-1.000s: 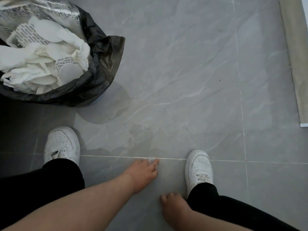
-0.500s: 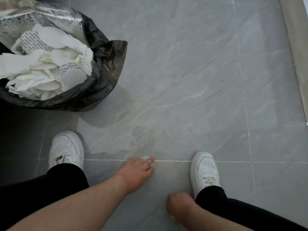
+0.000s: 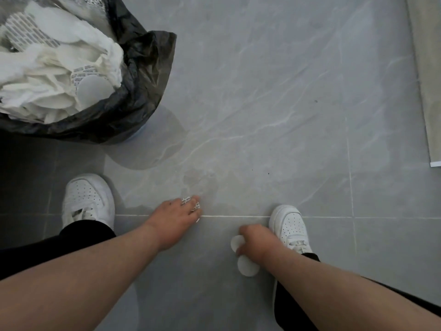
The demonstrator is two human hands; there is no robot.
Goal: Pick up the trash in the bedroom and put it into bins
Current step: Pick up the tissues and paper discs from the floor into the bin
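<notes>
Two white pads (image 3: 247, 266) under right hand (image 3: 259, 242), one bin (image 3: 133, 96)

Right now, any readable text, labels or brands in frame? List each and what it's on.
None can be read.
Printed scrap near the top of the bin, upper left: rows of dark print, too blurred.
Printed scrap lower in the bin: small print, too blurred.
Printed scrap in the left hand, by its fingers: dark marks, too small.
White shoes: no visible brand mark.
</notes>
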